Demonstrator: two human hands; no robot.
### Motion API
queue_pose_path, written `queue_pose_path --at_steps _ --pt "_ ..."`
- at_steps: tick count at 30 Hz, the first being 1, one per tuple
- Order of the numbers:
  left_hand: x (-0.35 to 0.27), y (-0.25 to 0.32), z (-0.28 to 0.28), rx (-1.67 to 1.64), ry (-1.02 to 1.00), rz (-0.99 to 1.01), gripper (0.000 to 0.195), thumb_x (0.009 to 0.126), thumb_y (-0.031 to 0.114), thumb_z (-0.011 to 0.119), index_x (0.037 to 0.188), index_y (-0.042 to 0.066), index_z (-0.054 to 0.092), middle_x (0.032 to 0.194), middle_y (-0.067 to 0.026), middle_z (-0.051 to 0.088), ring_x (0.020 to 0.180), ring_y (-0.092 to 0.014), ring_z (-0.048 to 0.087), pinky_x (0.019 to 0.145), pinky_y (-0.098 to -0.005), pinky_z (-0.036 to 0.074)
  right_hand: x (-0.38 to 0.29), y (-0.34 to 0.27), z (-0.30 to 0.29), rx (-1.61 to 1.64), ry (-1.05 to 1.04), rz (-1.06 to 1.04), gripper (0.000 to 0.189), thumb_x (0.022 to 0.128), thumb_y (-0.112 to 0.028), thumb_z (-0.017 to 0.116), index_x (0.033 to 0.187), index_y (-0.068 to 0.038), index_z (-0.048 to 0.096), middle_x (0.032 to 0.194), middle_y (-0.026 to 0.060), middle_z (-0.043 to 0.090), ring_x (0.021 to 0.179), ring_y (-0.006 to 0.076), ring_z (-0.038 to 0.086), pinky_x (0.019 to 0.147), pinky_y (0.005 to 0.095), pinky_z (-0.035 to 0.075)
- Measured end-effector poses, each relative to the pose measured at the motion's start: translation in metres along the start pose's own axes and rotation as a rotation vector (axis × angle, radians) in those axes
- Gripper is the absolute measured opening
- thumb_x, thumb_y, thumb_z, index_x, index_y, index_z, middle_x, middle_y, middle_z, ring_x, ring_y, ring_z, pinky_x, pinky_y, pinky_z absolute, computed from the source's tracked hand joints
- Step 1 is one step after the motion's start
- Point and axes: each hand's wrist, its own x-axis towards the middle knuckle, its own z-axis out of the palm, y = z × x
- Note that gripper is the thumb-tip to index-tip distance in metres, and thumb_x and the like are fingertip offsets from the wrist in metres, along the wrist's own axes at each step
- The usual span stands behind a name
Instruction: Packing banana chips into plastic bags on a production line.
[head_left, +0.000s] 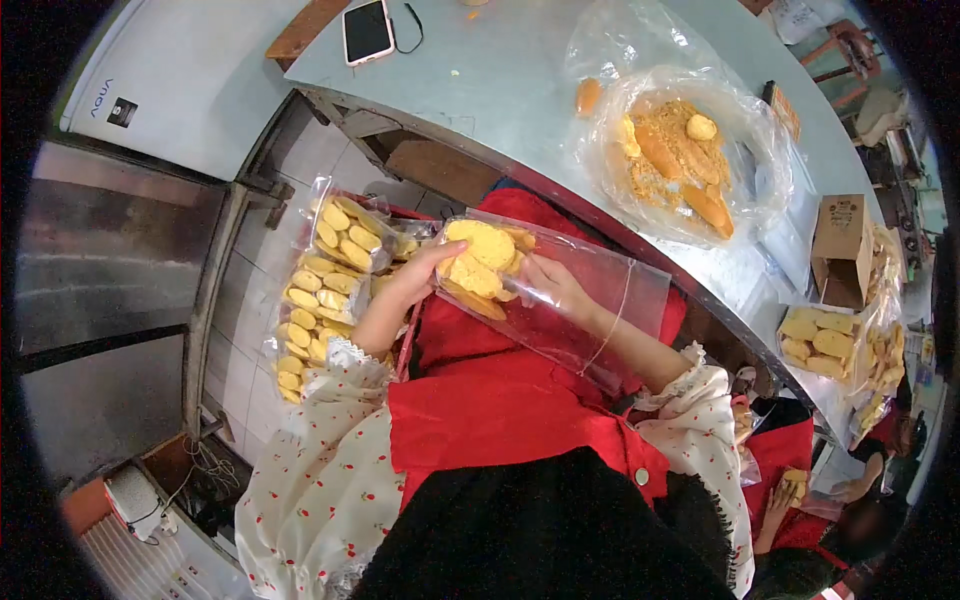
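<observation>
In front of my lap is a clear plastic bag (645, 289) with several yellow bread slices (480, 255), apparently toasted, at its left end. My left hand (427, 271) grips that end from outside, thumb on top of the slices. Through the film I see my right hand (555, 285), its fingers at the slices' right edge. The bag's long loose end spreads over my right forearm, which looks to be inside it. Filled bags of slices (322, 292) are stacked left of my left hand.
On the grey table (480, 82) lie a phone (367, 31) and a large plastic bag (600, 165) of crumbs and bread pieces. Farther right are a cardboard box (838, 251) and packed slices (817, 341). A co-worker's hand (780, 502) holds slices at lower right.
</observation>
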Motion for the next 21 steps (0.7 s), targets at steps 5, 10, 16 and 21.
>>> queue_pose_path --at_steps 5,10,16,21 --pt "0.003 0.001 0.005 0.056 0.024 0.005 0.044 0.081 0.021 0.053 0.118 0.003 0.038 0.111 -0.0084 0.049 0.1 -0.017 0.05 0.085 -0.0298 0.04 0.005 -0.006 -0.002 0.034 0.01 0.054 0.036 0.09 -0.035 0.032 0.075 -0.006 0.047 0.062 0.0025 0.051 0.055 0.0099 0.05 0.05 0.0213 0.04" --pt "0.006 -0.001 0.002 0.068 0.05 0.069 0.043 0.084 0.032 0.046 0.115 0.004 0.042 0.111 -0.0067 0.05 0.101 -0.016 0.049 0.085 -0.029 0.039 0.001 -0.014 -0.002 0.104 -0.031 0.077 0.031 0.088 -0.033 0.039 0.075 -0.006 0.048 0.064 0.0026 0.052 0.056 0.0099 0.05 0.051 0.0208 0.04" --pt "0.015 -0.005 0.004 -0.059 0.141 0.045 0.05 0.088 0.043 0.03 0.114 0.004 0.045 0.112 -0.0058 0.052 0.099 -0.015 0.05 0.087 -0.028 0.038 -0.004 -0.01 0.012 -0.015 0.008 -0.058 0.02 0.077 -0.019 0.061 0.074 -0.005 0.047 0.071 0.0011 0.052 0.063 0.0077 0.049 0.055 0.021 0.039" --pt "0.011 0.005 0.02 0.008 0.179 0.026 0.047 0.089 0.038 0.029 0.116 0.002 0.042 0.114 -0.0088 0.05 0.104 -0.018 0.047 0.091 -0.0303 0.036 0.003 0.017 0.017 -0.13 0.245 -0.201 0.02 0.076 -0.016 0.062 0.081 -0.002 0.049 0.088 0.0037 0.055 0.074 0.0075 0.05 0.062 0.0215 0.041"
